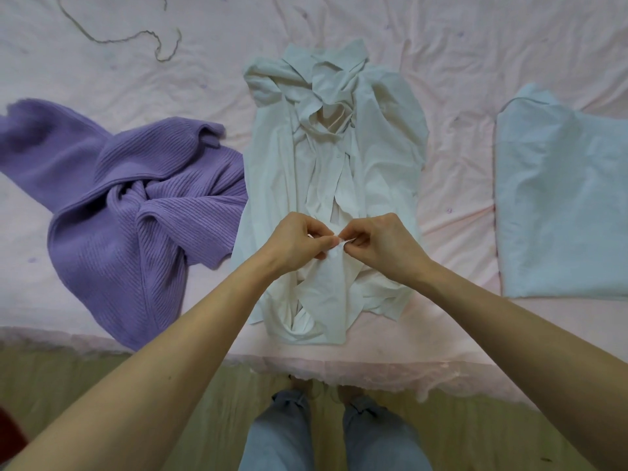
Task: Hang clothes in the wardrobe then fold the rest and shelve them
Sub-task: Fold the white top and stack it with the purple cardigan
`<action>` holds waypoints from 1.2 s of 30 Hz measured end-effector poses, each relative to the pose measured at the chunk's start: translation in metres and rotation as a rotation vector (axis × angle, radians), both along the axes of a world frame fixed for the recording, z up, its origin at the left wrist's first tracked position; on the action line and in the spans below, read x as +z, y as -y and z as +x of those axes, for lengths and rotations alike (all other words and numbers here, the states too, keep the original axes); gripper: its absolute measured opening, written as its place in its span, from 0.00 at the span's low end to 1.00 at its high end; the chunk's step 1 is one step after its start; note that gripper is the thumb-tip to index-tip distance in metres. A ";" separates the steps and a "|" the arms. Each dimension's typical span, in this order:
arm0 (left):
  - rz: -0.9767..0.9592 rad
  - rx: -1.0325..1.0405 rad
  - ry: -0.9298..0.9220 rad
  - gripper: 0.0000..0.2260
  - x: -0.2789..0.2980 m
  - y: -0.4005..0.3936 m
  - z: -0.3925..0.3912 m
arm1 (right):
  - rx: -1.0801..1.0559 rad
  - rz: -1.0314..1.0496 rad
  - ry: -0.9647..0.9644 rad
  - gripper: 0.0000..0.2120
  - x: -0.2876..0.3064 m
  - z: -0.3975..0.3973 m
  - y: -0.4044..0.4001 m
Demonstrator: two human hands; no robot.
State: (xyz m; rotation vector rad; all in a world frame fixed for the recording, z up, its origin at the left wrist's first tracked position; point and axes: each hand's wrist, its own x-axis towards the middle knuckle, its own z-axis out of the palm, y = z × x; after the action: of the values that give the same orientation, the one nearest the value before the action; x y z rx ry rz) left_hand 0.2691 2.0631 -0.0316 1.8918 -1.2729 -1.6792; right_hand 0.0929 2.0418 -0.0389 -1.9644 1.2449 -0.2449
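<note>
A crumpled white button shirt (377, 158) lies lengthwise on the pink bed sheet (452, 62), collar at the far end. My left hand (299, 241) and my right hand (380, 241) meet over its lower front, each pinching an edge of the placket between thumb and fingers. A twisted purple ribbed sweater (136, 205) lies to the left of the shirt. A pale blue garment (560, 205) lies flat to the right.
A thin greyish cord (136, 35) lies loose on the sheet at the far left. The bed's near edge (373, 368) runs across the lower view, with a greenish floor below. My legs in blue trousers (333, 436) stand against the bed.
</note>
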 end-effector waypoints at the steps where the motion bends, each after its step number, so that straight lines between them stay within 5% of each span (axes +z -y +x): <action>1: 0.012 0.014 -0.017 0.07 0.000 -0.002 0.000 | -0.006 -0.006 -0.008 0.07 0.000 0.001 0.001; 8: -0.302 0.011 0.299 0.11 0.004 -0.017 -0.009 | 0.014 0.002 -0.034 0.08 0.001 0.011 0.009; 12: -0.374 -0.134 0.327 0.16 0.000 -0.017 -0.006 | 0.048 0.049 -0.062 0.08 0.001 0.012 0.014; 16: -0.427 -0.214 0.378 0.10 -0.004 -0.014 -0.005 | 0.100 0.069 -0.090 0.06 -0.001 0.014 0.015; 26: -0.179 0.023 0.194 0.07 -0.008 -0.011 0.014 | 0.200 0.097 -0.122 0.07 -0.006 0.017 0.016; 36: -0.156 -0.118 0.285 0.07 0.003 -0.008 0.002 | 0.223 0.101 -0.153 0.08 -0.008 0.018 0.015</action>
State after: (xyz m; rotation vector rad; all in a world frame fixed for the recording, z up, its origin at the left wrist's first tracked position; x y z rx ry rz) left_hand 0.2712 2.0713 -0.0285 2.0486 -1.6013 -1.3500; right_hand 0.1108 2.0270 -0.0473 -2.0433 1.0972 0.0808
